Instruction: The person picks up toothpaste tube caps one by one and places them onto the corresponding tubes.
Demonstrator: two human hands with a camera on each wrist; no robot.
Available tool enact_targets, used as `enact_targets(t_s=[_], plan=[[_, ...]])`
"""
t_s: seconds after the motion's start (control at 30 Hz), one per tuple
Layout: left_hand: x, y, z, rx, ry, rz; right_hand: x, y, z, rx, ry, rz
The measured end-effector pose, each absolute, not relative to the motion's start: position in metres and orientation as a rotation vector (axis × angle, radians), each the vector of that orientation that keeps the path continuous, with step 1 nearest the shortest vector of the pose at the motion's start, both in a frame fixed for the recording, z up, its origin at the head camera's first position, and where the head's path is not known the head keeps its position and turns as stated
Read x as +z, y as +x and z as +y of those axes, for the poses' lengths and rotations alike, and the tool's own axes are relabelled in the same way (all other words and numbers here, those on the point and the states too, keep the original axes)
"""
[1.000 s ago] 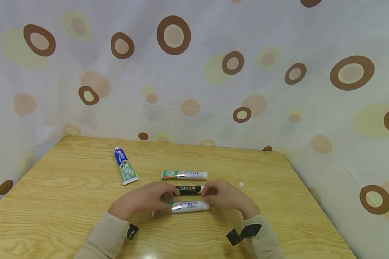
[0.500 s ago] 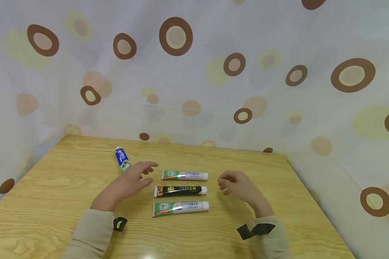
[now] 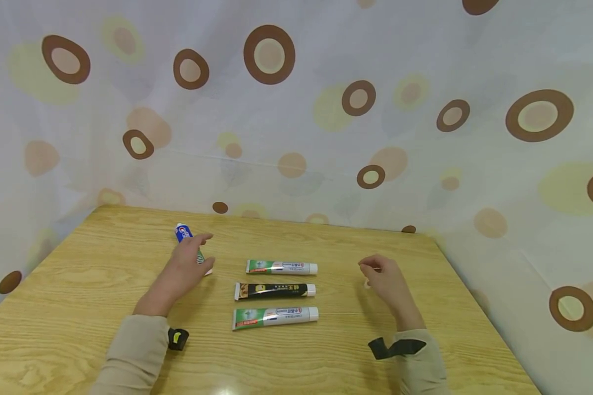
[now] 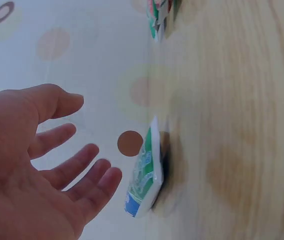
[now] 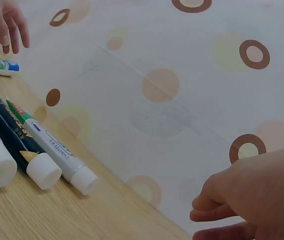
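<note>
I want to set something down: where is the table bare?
Bare patches on the table: right of the right hand; left of the blue-green toothpaste tube; and in front of the near green-white tube, between the sleeves. Crowded: the middle, where the black tube lies between that and the far green-white tube.

head: high, forward-down | wrists: close, low, across table [image 3: 277, 356] | shared: blue-green tube [image 4: 146, 175]
</note>
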State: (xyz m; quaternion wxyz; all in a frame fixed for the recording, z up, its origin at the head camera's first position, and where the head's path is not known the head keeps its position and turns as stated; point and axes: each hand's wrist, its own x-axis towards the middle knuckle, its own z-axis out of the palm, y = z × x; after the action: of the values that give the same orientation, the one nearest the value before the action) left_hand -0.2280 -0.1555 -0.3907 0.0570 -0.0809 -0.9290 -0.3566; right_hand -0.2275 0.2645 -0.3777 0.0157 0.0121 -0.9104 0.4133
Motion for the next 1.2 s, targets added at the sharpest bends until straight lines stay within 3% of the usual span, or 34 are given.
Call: enact_targets(t_s=[0.5,1.2], plan=[[-0.407,-0.229,-0.155,-0.749,-0.269,-2.974,-0.393,-0.23,0.268,1.075,0.112,-3.073],[-0.405,-0.217,-0.159,-0.623,-0.032,-2.93,-0.392,-0.229,0.27,0.983,0.136,-3.092]])
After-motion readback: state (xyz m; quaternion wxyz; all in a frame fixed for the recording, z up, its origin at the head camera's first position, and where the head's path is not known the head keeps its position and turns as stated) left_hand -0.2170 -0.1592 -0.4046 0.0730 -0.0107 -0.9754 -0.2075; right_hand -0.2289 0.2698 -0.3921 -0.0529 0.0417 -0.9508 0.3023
